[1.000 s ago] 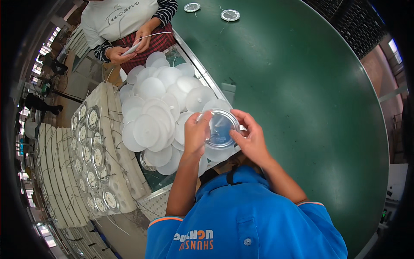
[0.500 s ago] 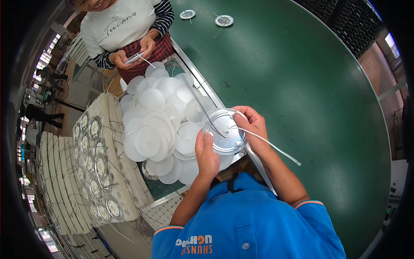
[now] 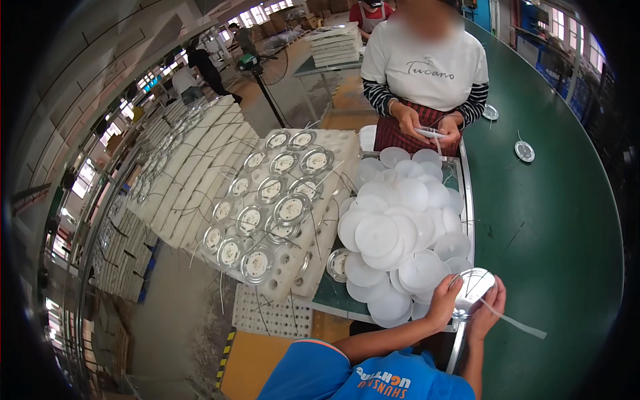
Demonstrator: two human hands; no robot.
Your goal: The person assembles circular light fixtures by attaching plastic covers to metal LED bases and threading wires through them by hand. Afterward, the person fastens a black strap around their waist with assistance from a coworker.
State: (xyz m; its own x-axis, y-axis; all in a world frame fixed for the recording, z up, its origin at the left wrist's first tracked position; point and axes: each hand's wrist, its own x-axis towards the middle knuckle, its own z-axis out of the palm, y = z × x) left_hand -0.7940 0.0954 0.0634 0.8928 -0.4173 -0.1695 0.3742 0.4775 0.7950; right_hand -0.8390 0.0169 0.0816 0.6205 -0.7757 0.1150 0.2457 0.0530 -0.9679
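Note:
A round silver metal lamp housing (image 3: 473,288) is held between my two hands over the table's metal edge, its shiny face up. My left hand (image 3: 441,304) grips its left rim, thumb near the top face. My right hand (image 3: 489,311) is wrapped round the right rim. A flat white cable (image 3: 517,322) runs out from the housing to the right, past my right hand. Thin dark wires cross its face. Just beyond my left hand lies a heaped pile of frosted white discs (image 3: 400,230).
A foam tray (image 3: 340,173) holds several round silver light units with wires, left of the pile. Across from me a person (image 3: 427,73) holds a similar disc-shaped part. Two silver parts lie on the green tabletop (image 3: 547,220). A standing fan (image 3: 257,67) is farther back.
My view has swung left and up, so the foam tray and room show more and my hands sit lower right. Both hands still hold the housing, which is now tilted.

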